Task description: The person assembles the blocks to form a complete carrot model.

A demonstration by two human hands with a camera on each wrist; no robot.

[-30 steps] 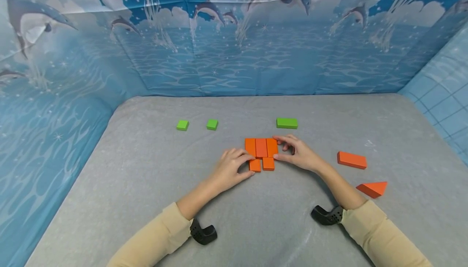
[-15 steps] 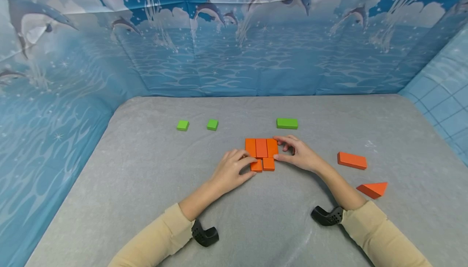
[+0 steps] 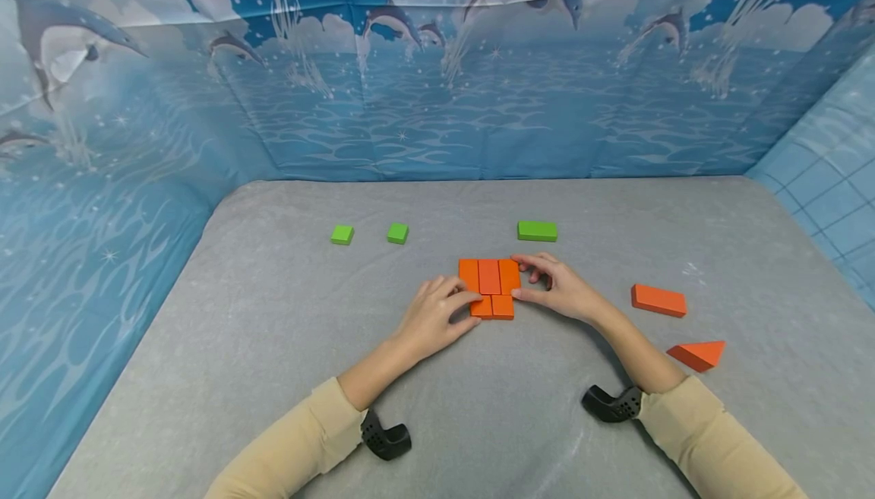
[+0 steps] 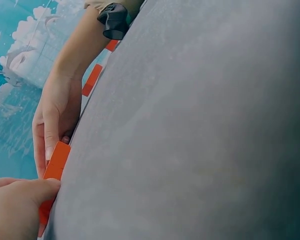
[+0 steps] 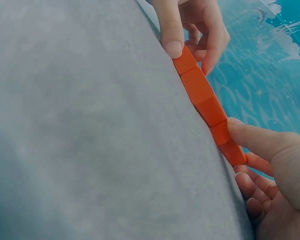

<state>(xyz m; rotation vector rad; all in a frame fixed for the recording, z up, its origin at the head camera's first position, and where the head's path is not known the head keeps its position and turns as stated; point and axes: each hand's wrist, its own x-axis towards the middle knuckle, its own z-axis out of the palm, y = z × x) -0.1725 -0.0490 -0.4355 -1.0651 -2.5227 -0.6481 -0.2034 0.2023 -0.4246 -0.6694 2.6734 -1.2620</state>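
Note:
Three oblong orange blocks lie side by side on the grey cloth in the head view, the middle one (image 3: 488, 276) touching both neighbours. Two small orange blocks sit against their near edge, a left one (image 3: 483, 309) and a right one (image 3: 503, 307), now touching each other. With thumb and index finger my left hand (image 3: 431, 315) pinches the left small block, partly covering it. My right hand (image 3: 563, 288) holds the rightmost oblong block (image 3: 509, 276) between thumb and index finger, at its near and far ends. In the right wrist view both thumbs touch the orange row (image 5: 200, 92).
Two small green blocks, one (image 3: 342, 235) left of the other (image 3: 398, 233), and a longer green block (image 3: 536, 231) lie farther back. To the right are an orange oblong block (image 3: 658, 300) and an orange triangular block (image 3: 697, 355). A dolphin-print curtain (image 3: 424, 119) hangs behind.
My left hand has slid the left small block rightward, closing the gap to the right small block. My right hand has stayed in place.

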